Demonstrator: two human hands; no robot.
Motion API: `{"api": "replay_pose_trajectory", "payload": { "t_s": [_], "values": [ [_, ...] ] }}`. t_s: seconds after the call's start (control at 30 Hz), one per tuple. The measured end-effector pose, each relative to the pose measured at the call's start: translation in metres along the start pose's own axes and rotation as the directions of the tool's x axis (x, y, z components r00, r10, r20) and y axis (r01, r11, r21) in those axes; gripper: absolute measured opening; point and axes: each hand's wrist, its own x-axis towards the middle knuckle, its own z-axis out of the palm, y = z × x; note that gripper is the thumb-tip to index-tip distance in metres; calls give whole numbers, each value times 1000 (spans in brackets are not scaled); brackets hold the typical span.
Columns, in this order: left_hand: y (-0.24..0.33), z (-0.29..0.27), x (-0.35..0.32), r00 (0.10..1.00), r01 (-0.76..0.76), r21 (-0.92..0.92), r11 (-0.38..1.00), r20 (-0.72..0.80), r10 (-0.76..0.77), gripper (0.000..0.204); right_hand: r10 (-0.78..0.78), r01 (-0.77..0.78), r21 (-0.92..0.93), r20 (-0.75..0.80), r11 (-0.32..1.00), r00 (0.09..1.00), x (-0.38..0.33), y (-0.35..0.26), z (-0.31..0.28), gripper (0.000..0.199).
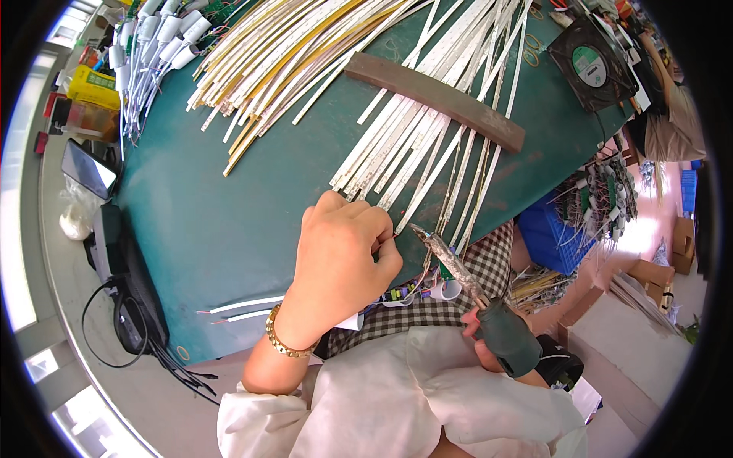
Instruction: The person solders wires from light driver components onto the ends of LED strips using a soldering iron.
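Note:
My left hand (340, 248), with a gold bracelet at its wrist, is closed in a pinch at the near ends of a fan of white LED strips (389, 145). What its fingertips grip is hidden behind the hand. My right hand (475, 340) is wrapped round the dark green handle of a soldering iron (454, 267). The iron's tip points up and left, just right of my left fingers, near the strip ends. Below my left hand, a small circuit board with parts (401, 293) and white wires (256, 305) shows at the table edge.
A brown bar (435, 99) lies across the strips. More white and yellow strips (282, 61) lie at the far left, beside bundled white capped parts (164, 38). A black fan (592, 65) stands far right. A phone (88, 169) lies left; a blue crate (553, 233) is off the right edge.

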Motion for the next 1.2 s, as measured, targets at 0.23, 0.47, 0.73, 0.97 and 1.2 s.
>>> {"api": "replay_pose_trajectory", "payload": {
  "t_s": [0.23, 0.47, 0.73, 0.97, 1.2],
  "values": [
    [1, -2, 1, 1000, 3, -3, 1000, 3, -3, 12, 90, -81, 103, -83, 991, 992, 2, -2, 5, 37],
    [0, -1, 0, 1000, 6, -12, 1000, -2, -6, 12, 549, -407, 648, -21, 644, 835, 20, -35, -8, 25],
    [0, -2, 1, 1000, 7, -8, 1000, 14, -7, 11, 278, -226, 399, -77, 889, 957, 16, -23, -9, 34],
    [3, -4, 0, 1000, -2, 9, 1000, 10, 2, 11, 220, -138, 471, -122, 871, 968, 15, -16, -6, 31],
    [11, -27, -13, 999, -1, -46, 999, -48, -1, 20, 365, -273, 485, -104, 831, 925, 9, -10, -2, 37]
  ]
}}
